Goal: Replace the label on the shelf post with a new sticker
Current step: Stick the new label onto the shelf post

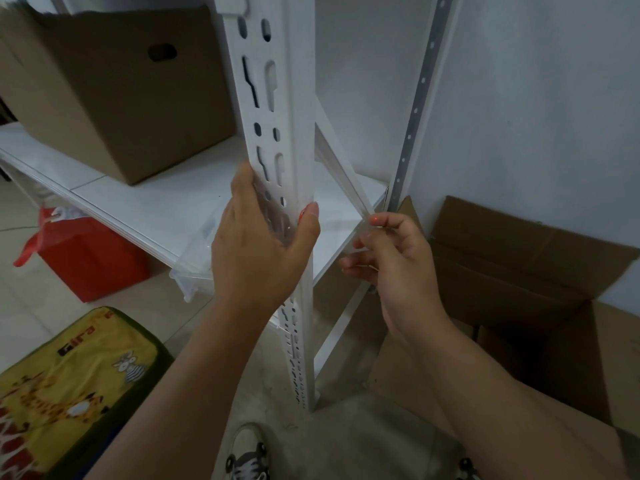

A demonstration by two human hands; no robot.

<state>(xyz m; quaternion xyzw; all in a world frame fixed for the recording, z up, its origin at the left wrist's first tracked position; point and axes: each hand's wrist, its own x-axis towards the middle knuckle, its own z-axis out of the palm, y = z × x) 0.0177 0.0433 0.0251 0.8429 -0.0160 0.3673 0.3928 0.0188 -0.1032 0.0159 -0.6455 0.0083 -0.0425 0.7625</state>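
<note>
One shelf post (273, 140), two hands (258, 244) gripping.

Cardboard box (114, 95) on white shelf (166, 206)

White shelf post (277, 109); brown box (114, 95); red bag (90, 258).

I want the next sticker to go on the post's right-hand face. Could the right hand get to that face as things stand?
Probably yes. The right hand hovers just beside the shelf post with open space between them, though its fingers pinch a clear strip, and the left hand already wraps the post at that height.
</note>
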